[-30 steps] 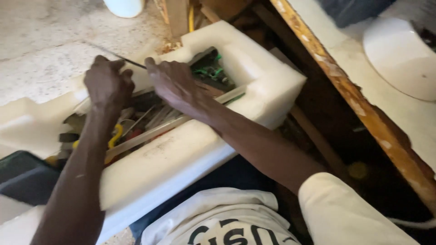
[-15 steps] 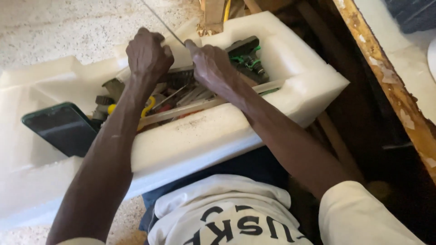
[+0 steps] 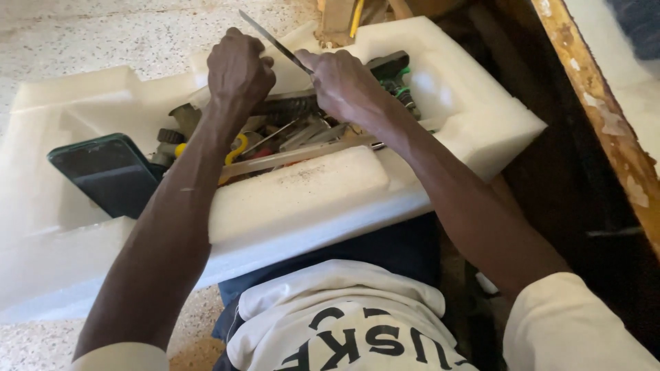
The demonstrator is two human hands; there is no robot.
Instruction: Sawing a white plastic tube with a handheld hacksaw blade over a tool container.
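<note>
Both the left hand [image 3: 237,69] and right hand [image 3: 344,86] are closed on a thin metal blade [image 3: 273,41], lifted clear above the tools in the white foam tray [image 3: 302,199]; nothing is set aside yet.

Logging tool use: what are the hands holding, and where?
A thin metal blade, pinched between left hand and right hand at its lower end.

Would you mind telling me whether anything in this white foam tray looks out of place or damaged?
A dark smartphone lies tilted on the white foam tray's left side, beside the loose tools, which is an odd spot for it. On the right, the wooden edge shows peeling, flaking paint. Nothing looks spilled.
</note>
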